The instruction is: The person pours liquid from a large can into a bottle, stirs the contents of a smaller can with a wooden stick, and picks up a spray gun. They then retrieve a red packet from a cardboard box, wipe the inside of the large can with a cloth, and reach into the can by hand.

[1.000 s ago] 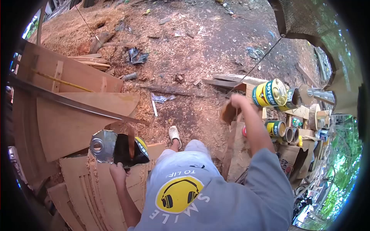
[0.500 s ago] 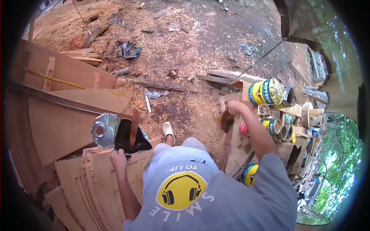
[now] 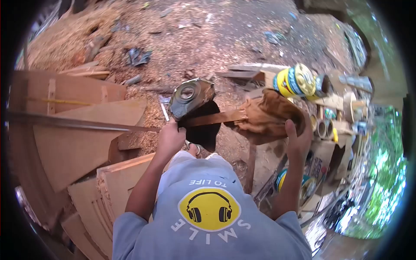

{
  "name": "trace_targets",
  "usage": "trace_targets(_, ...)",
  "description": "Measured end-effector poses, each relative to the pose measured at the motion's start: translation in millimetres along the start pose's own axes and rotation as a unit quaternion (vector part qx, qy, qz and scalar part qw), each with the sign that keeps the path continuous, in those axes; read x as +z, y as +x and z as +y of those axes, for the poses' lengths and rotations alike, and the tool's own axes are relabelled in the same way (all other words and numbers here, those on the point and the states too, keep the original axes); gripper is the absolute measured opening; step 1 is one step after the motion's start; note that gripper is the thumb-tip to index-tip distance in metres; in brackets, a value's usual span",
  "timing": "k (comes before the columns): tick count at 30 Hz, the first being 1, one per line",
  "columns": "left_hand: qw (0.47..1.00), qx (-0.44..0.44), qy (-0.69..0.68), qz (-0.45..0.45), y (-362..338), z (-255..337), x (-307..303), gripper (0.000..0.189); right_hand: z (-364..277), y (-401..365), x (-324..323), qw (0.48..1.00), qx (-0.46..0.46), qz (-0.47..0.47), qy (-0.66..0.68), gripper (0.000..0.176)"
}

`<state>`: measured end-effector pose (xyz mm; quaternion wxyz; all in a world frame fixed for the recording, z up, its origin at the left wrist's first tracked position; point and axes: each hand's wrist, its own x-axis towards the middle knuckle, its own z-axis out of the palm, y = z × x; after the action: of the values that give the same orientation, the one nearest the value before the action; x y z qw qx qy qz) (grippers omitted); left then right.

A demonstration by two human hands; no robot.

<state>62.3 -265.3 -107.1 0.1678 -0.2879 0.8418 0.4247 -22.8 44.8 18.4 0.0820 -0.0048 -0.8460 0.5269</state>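
My left hand (image 3: 171,138) is closed on the near edge of a cut-open metal can (image 3: 190,97), its shiny round end facing up and its inside black. A flat brown stick (image 3: 214,118) lies across the can, its right end against a bunched brown cloth (image 3: 264,117). My right hand (image 3: 299,136) holds that cloth from the right; the thumb shows, while the other fingers are mostly hidden. Both hands are in front of my body, with the can and the cloth close together.
A yellow-and-green Boysen paint can (image 3: 294,81) stands at the right among smaller open cans (image 3: 323,128) and wood pieces. Carved wooden panels (image 3: 125,175) lean at the lower left, below large brown boards (image 3: 80,143). Wood shavings (image 3: 195,52) cover the ground.
My left hand has brought the can up and right, in front of my body. My right hand has moved from the right-hand bench area with the brown cloth, now at the stick's end.
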Motion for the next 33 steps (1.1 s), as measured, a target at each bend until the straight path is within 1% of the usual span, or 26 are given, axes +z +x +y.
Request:
trace_targets(2, 0.998, 0.041, 0.011, -0.042, 1, 19, 22, 0.032, -6, -19, -35, 0.993, -0.064, 0.071, -0.063, 0.027)
trace_targets(5, 0.987, 0.002, -0.049, -0.151, -24, 72, 38, 0.03, 6, -49, -101, 0.989, -0.019, 0.128, -0.066, 0.026)
trace_targets(6, 0.987, 0.019, -0.016, -0.161, -33, 85, 46, 0.028, 9, -57, -117, 0.99, 0.043, 0.091, -0.1, 0.029)
trace_targets(7, 0.985, 0.038, 0.019, -0.17, -42, 96, 55, 0.027, 18, -66, -126, 0.991, 0.062, 0.055, -0.102, 0.03)
trace_targets(8, 0.981, 0.059, 0.053, -0.178, -50, 105, 65, 0.026, 31, -76, -129, 0.991, 0.08, 0.022, -0.104, 0.031)
trace_targets(10, 0.971, 0.143, 0.076, -0.178, -68, 115, 90, 0.026, 56, -98, -121, 0.992, 0.118, 0.02, -0.042, 0.032)
trace_targets(11, 0.962, 0.186, 0.086, -0.178, -80, 119, 101, 0.026, 61, -109, -119, 0.987, 0.157, 0.027, -0.022, 0.033)
trace_targets(12, 0.959, 0.19, 0.103, -0.184, -90, 123, 112, 0.028, 68, -114, -120, 0.99, 0.133, 0.027, -0.028, 0.028)
trace_targets(14, 0.948, 0.244, 0.114, -0.171, -100, 116, 140, 0.024, 68, -125, -128, 0.981, 0.181, 0.052, -0.053, 0.025)
trace_targets(15, 0.942, 0.269, 0.12, -0.16, -103, 116, 149, 0.025, 68, -128, -132, 0.975, 0.203, 0.06, -0.061, 0.024)
trace_targets(16, 0.938, 0.286, 0.138, -0.14, -106, 117, 155, 0.026, 69, -131, -137, 0.979, 0.169, 0.102, -0.041, 0.025)
trace_targets(19, 0.954, 0.202, 0.155, -0.159, -104, 121, 158, 0.031, 65, -132, -183, 0.962, 0.174, 0.193, -0.08, 0.024)
trace_targets(21, 0.975, 0.143, 0.073, -0.154, -92, 109, 152, 0.028, 79, -134, -225, 0.938, 0.202, 0.28, -0.034, 0.025)
trace_targets(22, 0.981, 0.113, 0.03, -0.152, -88, 103, 147, 0.026, 92, -136, -249, 0.919, 0.22, 0.326, -0.006, 0.027)
trace_targets(23, 0.984, 0.081, -0.04, -0.152, -89, 103, 137, 0.021, 101, -136, -268, 0.898, 0.238, 0.37, 0.022, 0.03)
trace_targets(25, 0.985, 0.081, -0.113, -0.106, -89, 101, 118, 0.019, 102, -130, -289, 0.871, 0.169, 0.418, 0.195, 0.028)
trace_targets(26, 0.986, 0.065, -0.122, -0.093, -85, 95, 109, 0.018, 101, -126, -295, 0.846, 0.133, 0.433, 0.28, 0.028)
trace_targets(29, 0.988, 0.033, -0.144, -0.053, -69, 74, 89, 0.016, 116, -98, -286, 0.752, 0.166, 0.488, 0.412, 0.032)
trace_targets(30, 0.988, 0.029, -0.15, -0.039, -67, 68, 86, 0.015, 156, -87, -285, 0.742, 0.177, 0.49, 0.422, 0.038)
trace_targets(31, 0.987, 0.024, -0.156, -0.024, -65, 62, 83, 0.015, 180, -73, -276, 0.724, 0.208, 0.501, 0.426, 0.037)
trace_targets(32, 0.989, 0.032, -0.143, -0.03, -63, 56, 81, 0.016, 196, -57, -265, 0.705, 0.239, 0.511, 0.429, 0.036)
trace_targets(33, 0.989, 0.036, -0.139, -0.024, -70, 60, 81, 0.016, 206, -42, -252, 0.688, 0.211, 0.504, 0.478, 0.033)
